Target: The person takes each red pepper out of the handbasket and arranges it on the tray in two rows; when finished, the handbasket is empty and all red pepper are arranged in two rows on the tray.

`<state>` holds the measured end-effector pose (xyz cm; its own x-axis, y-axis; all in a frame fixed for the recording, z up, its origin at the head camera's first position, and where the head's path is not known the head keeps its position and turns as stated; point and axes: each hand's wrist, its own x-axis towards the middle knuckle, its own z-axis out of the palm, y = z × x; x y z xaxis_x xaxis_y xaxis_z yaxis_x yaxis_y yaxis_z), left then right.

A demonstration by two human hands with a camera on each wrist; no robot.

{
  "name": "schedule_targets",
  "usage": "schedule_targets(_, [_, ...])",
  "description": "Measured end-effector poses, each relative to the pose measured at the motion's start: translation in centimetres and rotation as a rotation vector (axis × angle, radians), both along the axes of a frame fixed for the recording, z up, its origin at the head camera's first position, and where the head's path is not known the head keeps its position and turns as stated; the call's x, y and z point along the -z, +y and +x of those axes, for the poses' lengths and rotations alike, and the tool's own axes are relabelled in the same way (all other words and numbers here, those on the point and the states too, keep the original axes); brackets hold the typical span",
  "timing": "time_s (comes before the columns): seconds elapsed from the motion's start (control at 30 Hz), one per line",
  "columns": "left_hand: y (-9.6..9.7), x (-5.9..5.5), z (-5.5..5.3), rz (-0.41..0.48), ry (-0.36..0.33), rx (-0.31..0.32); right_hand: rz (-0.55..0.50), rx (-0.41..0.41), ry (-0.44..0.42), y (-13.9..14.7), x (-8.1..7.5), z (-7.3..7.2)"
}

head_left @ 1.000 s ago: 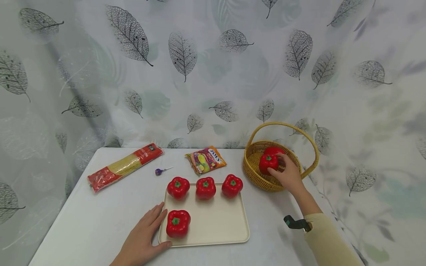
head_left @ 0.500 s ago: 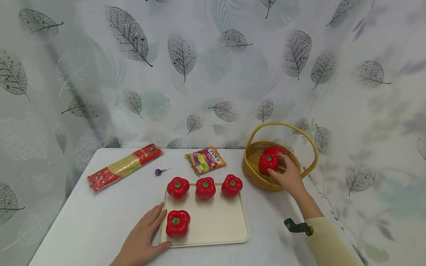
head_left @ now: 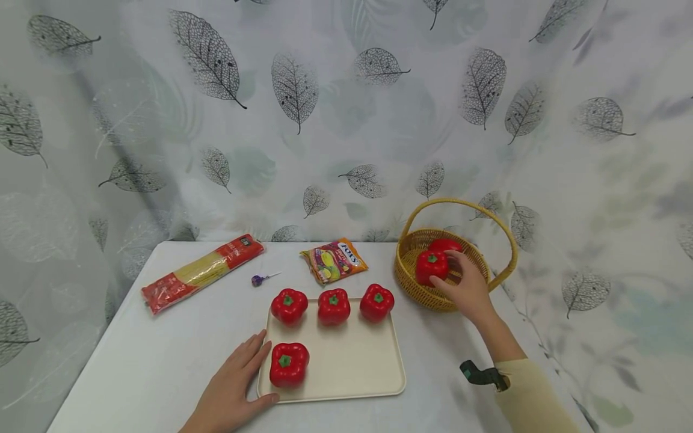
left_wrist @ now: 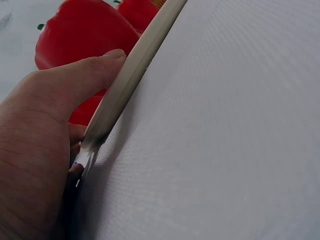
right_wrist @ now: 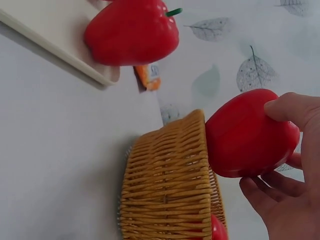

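Note:
In the head view, my right hand holds a red bell pepper with a green stem over the wicker basket. The right wrist view shows the held bell pepper at the basket rim, thumb on one side and fingers beneath. Another red bell pepper lies inside the basket. My left hand rests at the left edge of a cream tray, its thumb touching the rim. Several red bell peppers sit on the tray, the front-left bell pepper nearest that hand.
Behind the tray lie a candy bag and a lollipop. A long red and yellow packet lies at the back left. The basket's tall handle arches above it. A leaf-patterned curtain hangs behind the white table.
The right hand and its bell pepper have shifted slightly left over the basket. The left hand and the tray stay in place.

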<state>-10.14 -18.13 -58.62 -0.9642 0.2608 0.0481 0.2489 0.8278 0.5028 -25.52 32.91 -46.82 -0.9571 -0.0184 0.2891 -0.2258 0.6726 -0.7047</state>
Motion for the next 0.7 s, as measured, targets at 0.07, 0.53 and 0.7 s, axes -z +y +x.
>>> schedule_targets(0.07, [0.0, 0.0, 0.0, -0.002, 0.002, 0.001, 0.004, 0.000, 0.013, -0.2, -0.1, 0.1])
schedule_targets(0.53, [0.0, 0.0, -0.2, -0.003, -0.007, 0.000, -0.019, -0.034, 0.039, -1.9, -1.1, 1.3])
schedule_targets(0.7, [0.0, 0.0, -0.2, 0.000, -0.013, -0.001, -0.037, -0.040, 0.027, -2.6, -1.5, 1.9])
